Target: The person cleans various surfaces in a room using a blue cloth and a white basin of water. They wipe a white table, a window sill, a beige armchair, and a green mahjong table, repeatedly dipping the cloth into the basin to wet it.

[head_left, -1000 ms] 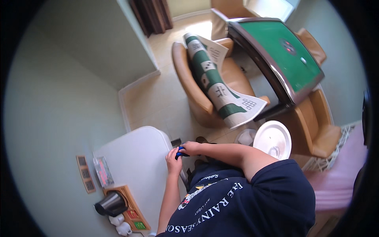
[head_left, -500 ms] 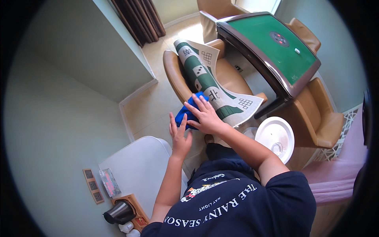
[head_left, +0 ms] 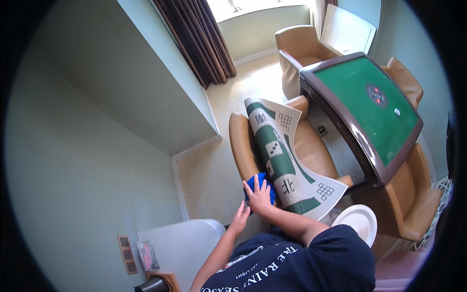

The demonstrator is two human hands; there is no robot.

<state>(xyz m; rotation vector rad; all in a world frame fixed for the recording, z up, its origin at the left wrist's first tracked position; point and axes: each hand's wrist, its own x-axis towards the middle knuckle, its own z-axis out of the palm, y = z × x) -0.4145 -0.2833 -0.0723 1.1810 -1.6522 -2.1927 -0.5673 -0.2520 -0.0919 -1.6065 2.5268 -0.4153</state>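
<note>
A bunched blue cloth (head_left: 271,194) lies against the near end of the tan chair's backrest (head_left: 242,146). My right hand (head_left: 260,197) rests on the cloth with its fingers stretched and spread, covering part of it. Just below and to the left, my left hand (head_left: 239,221) is open, its fingers extended close to the cloth; whether it touches the cloth I cannot tell. A green and off-white patterned mat (head_left: 280,168) drapes over the same chair, beside my right hand, its near edge curling up.
The green-topped game table (head_left: 369,112) stands to the right, with other tan chairs (head_left: 411,194) around it. A round white lid or basin (head_left: 357,221) is beside my right arm. A white counter (head_left: 189,243) lies at lower left, near the wall (head_left: 97,185).
The view has tilted up, showing more of the window side. My right hand has come down onto the cloth at the chair back; my left hand now sits lower, beside it.
</note>
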